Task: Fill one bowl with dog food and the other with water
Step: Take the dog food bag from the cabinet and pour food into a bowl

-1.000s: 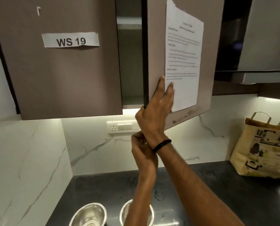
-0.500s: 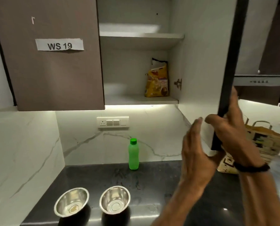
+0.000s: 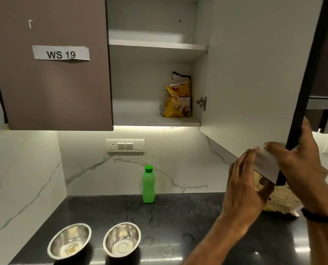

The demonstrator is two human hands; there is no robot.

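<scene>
Quick count: two bowls (image 3: 63, 236) (image 3: 127, 232), one green bottle (image 3: 148, 185), one food bag (image 3: 177, 100). Also one paper bag (image 3: 281, 203) on the counter (image 3: 178, 217), two doors (image 3: 54, 88) (image 3: 255, 73), two hands (image 3: 243, 188) (image 3: 301, 169).

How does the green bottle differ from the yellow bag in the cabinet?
Place: the green bottle stands on the dark counter; the yellow bag stands on the lower shelf of the open cabinet.
Top: the bottle is closed with a cap; the bag's top looks crumpled and folded.
Form: the bottle is smooth and one colour; the bag is printed.
Both stand upright and untouched.
</scene>
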